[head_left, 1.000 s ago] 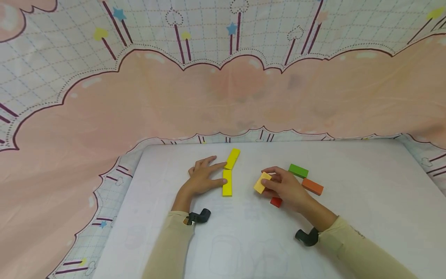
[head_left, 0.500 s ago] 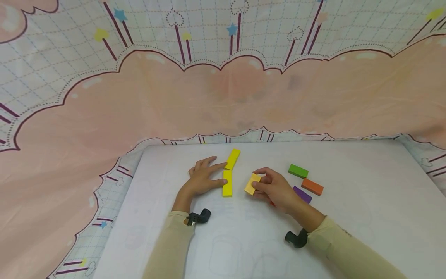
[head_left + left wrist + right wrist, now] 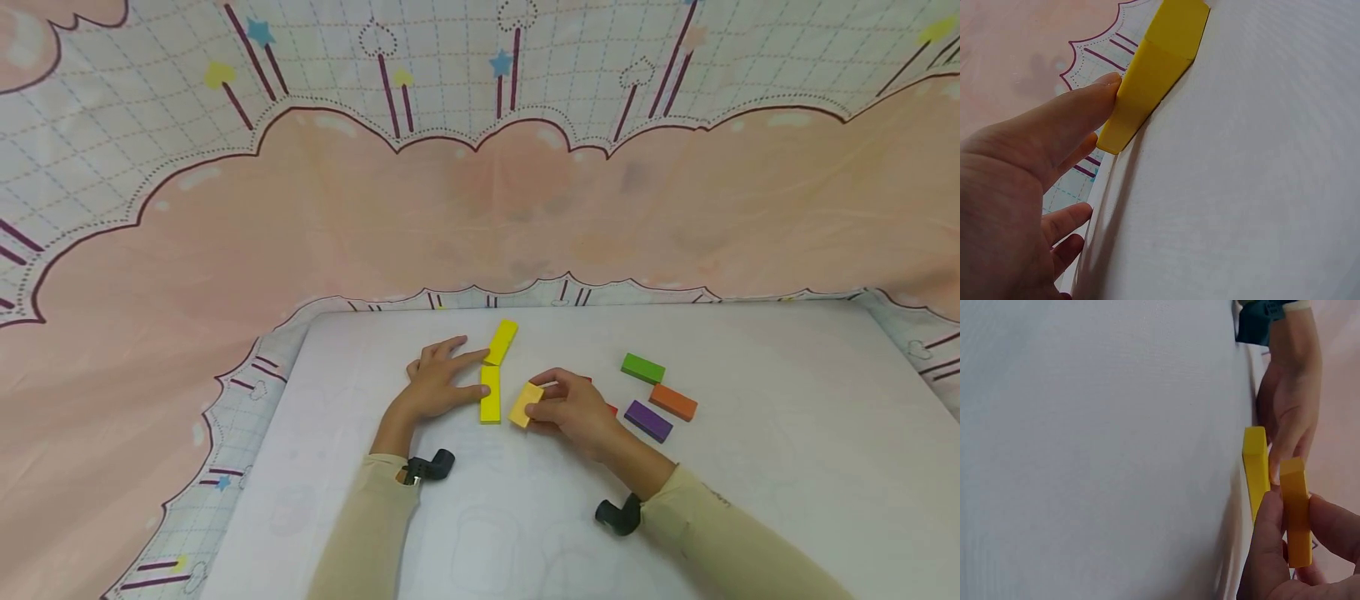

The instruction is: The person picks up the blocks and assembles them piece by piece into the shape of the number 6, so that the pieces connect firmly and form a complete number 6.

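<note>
Relative to the frame one second earlier, the right hand (image 3: 576, 415) has shifted leftward with the light orange block (image 3: 524, 403), and the purple block (image 3: 648, 421), then hidden, is now in full view. The left hand (image 3: 438, 387) and both yellow blocks hold the same positions. The light orange block is located just right of the near yellow block (image 3: 491, 406), with a narrow gap between them in the head view. Its long axis runs obliquely, far end inclined to the right; the near yellow block points straight away from the person, and the far yellow block (image 3: 502, 342) inclines right. The right hand pinches the light orange block between thumb and fingers; the left hand is spread wide, thumb touching the near yellow block.
</note>
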### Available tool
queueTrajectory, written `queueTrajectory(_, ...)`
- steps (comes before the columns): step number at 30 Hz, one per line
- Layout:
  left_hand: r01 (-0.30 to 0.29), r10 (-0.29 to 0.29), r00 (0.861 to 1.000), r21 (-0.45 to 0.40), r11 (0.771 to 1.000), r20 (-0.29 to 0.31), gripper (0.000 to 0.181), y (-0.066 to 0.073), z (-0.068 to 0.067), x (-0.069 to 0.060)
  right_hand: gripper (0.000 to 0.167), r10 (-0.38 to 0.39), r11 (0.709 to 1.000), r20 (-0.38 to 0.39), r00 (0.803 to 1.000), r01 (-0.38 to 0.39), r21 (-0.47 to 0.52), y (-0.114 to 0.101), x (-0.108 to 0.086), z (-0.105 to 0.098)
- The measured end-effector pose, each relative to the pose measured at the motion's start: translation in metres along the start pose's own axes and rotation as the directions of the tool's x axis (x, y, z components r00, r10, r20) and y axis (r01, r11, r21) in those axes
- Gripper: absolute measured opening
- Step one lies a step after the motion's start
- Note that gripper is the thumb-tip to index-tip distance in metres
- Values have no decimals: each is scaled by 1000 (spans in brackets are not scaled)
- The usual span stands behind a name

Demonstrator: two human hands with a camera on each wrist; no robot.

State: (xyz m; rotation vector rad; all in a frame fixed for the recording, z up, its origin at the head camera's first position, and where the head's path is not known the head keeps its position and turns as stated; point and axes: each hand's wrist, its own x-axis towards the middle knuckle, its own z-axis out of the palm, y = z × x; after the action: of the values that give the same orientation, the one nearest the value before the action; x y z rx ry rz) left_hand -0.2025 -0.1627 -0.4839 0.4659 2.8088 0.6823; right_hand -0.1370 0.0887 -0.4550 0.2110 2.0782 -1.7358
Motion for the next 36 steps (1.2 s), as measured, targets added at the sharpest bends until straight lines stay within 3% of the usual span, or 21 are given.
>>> queueTrajectory(17, -2, 2, 1000, 2, 1000, -3, 65, 1, -1, 0, 33, -6, 986, -60, 998, -4, -167, -2, 1, 16)
queueTrajectory(26, -7, 7, 1000, 0, 1000, -5, 65, 1, -1, -1, 33, -48, 956, -80, 996, 22, -294, 1, 0, 17)
queueTrajectory(31, -12, 12, 1000, -5, 1000, -5, 66, 1, -1, -1, 39, -64, 910, -88, 994, 21, -414, 0, 0, 15)
queueTrajectory(36, -12, 11, 1000, -5, 1000, -3, 66, -1, -1, -1, 51, -128, 812, -44, 991, 79, -578, -2, 1, 14)
